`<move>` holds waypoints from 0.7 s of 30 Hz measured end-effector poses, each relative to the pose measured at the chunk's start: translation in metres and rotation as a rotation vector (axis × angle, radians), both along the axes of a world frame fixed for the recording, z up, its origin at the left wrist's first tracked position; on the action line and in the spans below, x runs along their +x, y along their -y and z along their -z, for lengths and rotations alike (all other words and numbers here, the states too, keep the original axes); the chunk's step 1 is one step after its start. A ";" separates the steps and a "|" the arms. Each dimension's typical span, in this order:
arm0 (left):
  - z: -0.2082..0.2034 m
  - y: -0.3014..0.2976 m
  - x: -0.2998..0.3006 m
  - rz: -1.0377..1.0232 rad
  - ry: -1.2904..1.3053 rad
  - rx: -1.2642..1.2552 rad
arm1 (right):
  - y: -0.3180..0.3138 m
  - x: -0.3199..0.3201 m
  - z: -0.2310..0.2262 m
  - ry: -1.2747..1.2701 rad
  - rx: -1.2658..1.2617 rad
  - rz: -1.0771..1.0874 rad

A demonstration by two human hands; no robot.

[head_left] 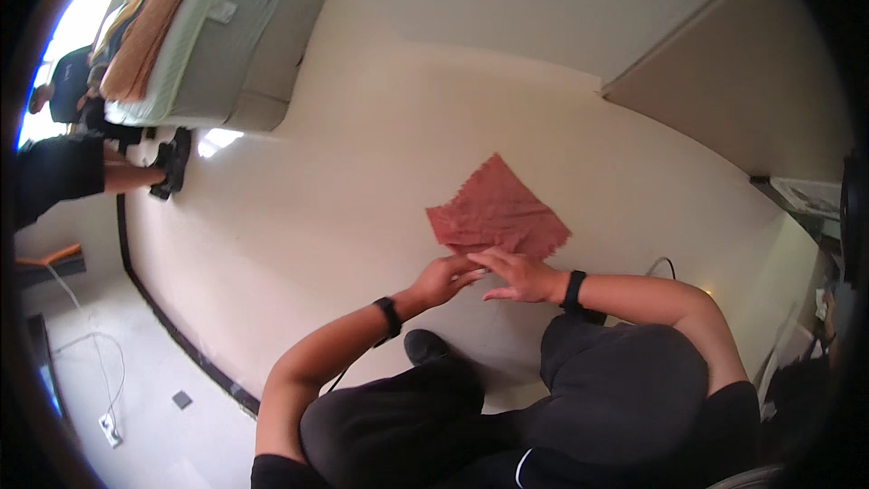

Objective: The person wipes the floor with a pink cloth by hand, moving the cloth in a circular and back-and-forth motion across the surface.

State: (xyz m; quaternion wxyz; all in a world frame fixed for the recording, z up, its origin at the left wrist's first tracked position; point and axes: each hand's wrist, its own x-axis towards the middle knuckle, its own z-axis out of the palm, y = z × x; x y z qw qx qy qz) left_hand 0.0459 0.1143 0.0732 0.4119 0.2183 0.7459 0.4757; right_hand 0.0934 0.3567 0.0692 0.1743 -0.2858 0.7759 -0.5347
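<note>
1. a dusty-red, creased fabric cloth with zigzag-cut edges [498,208] is seen spread on the pale, smooth floor [362,181], just ahead of the bare hands, one corner pointed away from the crouched wearer.
2. the left hand [444,279] is held at the cloth's near edge, its fingers brought together with those of the other; whether anything is pinched there cannot be told.
3. the right hand [520,276] is held loosely spread, its thumb parted from outstretched fingers that are overlapped with the left fingertips; whether the cloth is touched cannot be told.
4. both wrists are circled by black bands, and the forearms are framed by knees in dark grey trousers [625,380].
5. at upper left, a bed with a grey-green cover [244,36] is topped by an orange-brown blanket [163,27]; beside it, another person in dark clothing [71,86] is pictured.
6. at lower left, a thin white cable [122,371] is run to a white power strip [110,428], near a small grey square [182,399].
</note>
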 end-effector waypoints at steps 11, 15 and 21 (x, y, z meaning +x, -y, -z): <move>0.017 -0.053 -0.018 -0.064 -0.172 -0.010 | -0.041 -0.014 0.012 -0.096 0.132 0.365; 0.028 -0.070 -0.030 0.237 -0.774 0.021 | -0.065 -0.017 0.007 0.181 0.042 0.589; 0.066 -0.068 -0.060 0.511 -0.905 -0.194 | -0.093 0.002 0.003 0.122 0.142 0.562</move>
